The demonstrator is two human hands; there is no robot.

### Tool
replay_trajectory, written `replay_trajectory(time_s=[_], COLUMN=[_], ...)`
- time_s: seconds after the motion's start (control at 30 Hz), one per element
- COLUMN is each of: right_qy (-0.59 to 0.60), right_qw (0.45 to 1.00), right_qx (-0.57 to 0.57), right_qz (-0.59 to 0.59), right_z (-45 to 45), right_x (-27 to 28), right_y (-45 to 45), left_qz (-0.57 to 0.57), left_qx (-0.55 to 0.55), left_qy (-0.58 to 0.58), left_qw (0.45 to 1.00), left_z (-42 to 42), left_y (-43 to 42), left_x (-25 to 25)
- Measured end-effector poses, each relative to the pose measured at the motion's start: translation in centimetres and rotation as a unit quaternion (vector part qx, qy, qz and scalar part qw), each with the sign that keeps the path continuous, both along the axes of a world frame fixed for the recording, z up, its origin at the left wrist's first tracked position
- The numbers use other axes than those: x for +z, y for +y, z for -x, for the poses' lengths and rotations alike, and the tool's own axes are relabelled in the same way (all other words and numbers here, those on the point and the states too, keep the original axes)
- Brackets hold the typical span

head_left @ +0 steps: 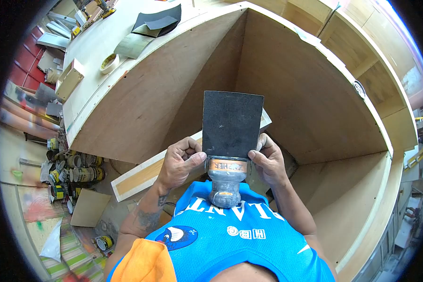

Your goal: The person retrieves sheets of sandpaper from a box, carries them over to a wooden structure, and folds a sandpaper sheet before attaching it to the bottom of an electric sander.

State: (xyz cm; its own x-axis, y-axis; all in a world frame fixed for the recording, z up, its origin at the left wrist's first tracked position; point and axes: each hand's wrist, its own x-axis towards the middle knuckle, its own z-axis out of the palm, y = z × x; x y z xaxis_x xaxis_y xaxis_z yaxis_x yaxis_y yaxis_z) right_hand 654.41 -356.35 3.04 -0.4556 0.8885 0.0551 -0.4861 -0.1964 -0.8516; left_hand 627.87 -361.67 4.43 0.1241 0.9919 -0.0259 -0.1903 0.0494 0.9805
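A dark sheet of sandpaper (232,123) stands upright in front of my chest, its lower edge meeting the base of a grey electric sander (226,176) with an orange label. The sander's rounded top rests against my blue jersey. At the sheet's lower left corner, my left hand (182,160) is closed in a pinch, thumb pointing inward. My right hand (270,159) pinches the lower right corner in the same way, close to the sander's edge. Whether the fingers also touch the sander's clamps is hidden.
Large plywood panels (310,89) form a box-like frame around me. A framed board (141,176) leans behind my left hand. More dark sheets (159,21) and a tape roll (109,63) lie on the pale top surface. Paint cans (75,175) are stacked at left.
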Motion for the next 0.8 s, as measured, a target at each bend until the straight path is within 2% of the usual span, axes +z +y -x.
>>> replay_trajectory(time_s=[0.17, 0.23, 0.33, 0.43, 0.6, 0.7, 0.8], right_qy=[-0.014, -0.022, -0.125, -0.120, -0.024, -0.080, -0.041], right_qw=[1.000, 1.000, 0.989, 0.989, 0.999, 0.996, 0.998], right_qx=[0.002, 0.003, -0.008, 0.014, 0.031, 0.026, 0.033], right_qz=[-0.022, -0.023, -0.080, -0.079, 0.035, -0.034, -0.023], right_z=[-0.6, -0.8, -1.1, -1.2, -1.2, -1.3, -0.9], right_x=[-0.7, -0.8, -0.7, -0.1, -0.1, -0.5, -0.3], right_y=[0.7, 0.8, 1.1, 1.2, 1.2, 1.4, 1.3], left_qz=[-0.003, 0.029, 0.036, 0.036, 0.023, 0.022, 0.010], left_qx=[0.012, 0.017, 0.007, 0.012, -0.007, -0.017, -0.021], left_qy=[0.019, -0.004, -0.009, -0.003, 0.011, 0.006, 0.006], left_qw=[1.000, 0.999, 0.999, 0.999, 1.000, 1.000, 1.000], left_z=[-0.2, -0.4, -0.3, -0.3, -0.4, -0.1, 0.4], left_y=[0.2, 0.3, 0.5, 0.8, 1.1, 1.1, 1.3], left_x=[-0.3, -0.1, 0.1, -0.2, 0.9, 0.4, -0.9])
